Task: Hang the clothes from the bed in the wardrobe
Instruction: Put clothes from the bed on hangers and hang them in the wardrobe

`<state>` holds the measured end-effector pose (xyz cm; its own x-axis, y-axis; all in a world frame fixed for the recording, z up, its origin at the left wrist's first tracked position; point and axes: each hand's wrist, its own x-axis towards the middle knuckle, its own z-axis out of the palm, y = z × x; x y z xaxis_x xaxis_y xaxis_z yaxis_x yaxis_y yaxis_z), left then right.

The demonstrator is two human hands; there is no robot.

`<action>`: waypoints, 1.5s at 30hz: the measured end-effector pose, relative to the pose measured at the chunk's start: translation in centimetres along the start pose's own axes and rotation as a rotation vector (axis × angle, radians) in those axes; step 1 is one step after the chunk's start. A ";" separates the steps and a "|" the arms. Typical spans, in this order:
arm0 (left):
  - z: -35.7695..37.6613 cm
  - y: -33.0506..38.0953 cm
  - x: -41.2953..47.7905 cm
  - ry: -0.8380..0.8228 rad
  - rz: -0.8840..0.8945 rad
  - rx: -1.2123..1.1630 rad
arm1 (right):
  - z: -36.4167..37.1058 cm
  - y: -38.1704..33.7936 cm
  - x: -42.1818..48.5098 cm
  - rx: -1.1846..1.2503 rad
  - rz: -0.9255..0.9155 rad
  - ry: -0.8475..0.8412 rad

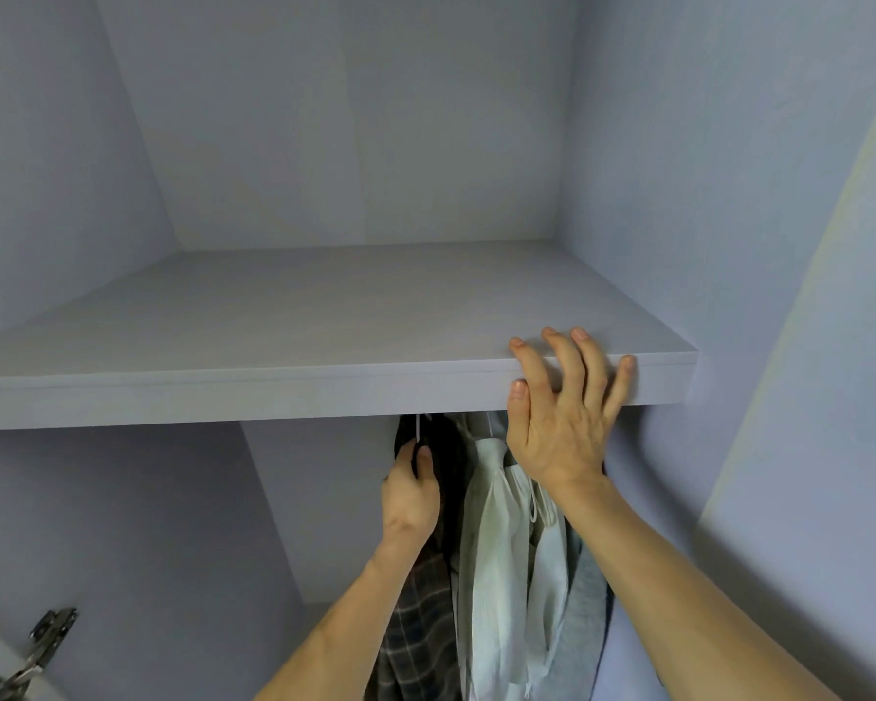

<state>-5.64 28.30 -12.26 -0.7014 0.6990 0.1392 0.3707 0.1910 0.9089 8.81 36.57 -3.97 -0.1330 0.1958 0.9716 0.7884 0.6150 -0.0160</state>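
Observation:
I look into an open wardrobe with a pale shelf (274, 387) across the middle. Under it hang a dark plaid garment (416, 614), a white shirt (491, 548) and a grey-blue garment (585, 614). My left hand (409, 493) reaches up under the shelf and pinches the thin white hanger hook (418, 428) of the plaid garment. My right hand (560, 412) rests on the shelf's front edge with fingers spread and straight, over the hung clothes. The rail is hidden behind the shelf.
The wardrobe's right wall (729, 245) stands close beside the clothes. The space under the shelf to the left holds nothing I can see. A metal door hinge (31, 650) shows at the lower left.

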 end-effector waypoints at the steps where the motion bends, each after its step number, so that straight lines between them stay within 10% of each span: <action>1: -0.2 0.5 0.1 0.018 0.009 -0.011 | 0.0 0.0 0.0 0.000 0.001 -0.005; 17: -8.8 -4.0 -8.5 0.031 0.012 0.132 | -3.6 -2.8 -2.2 0.356 0.162 -0.080; 24: -17.7 -11.0 -19.5 0.065 -0.048 0.435 | -7.3 -14.6 -14.9 0.918 0.414 -0.832; 34: -24.8 -13.5 -47.3 0.150 -0.381 0.771 | -20.7 -28.8 -24.4 1.345 -0.221 -1.351; 45: -21.7 -5.4 -74.9 0.868 -0.767 0.808 | -48.8 -32.6 -31.3 1.871 -0.751 -1.323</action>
<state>31.72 -40.06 -19.02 -0.9217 -0.3419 0.1831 -0.2351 0.8681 0.4372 16.55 -26.89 -22.36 -0.7564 -0.5676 0.3252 -0.5921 0.3827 -0.7092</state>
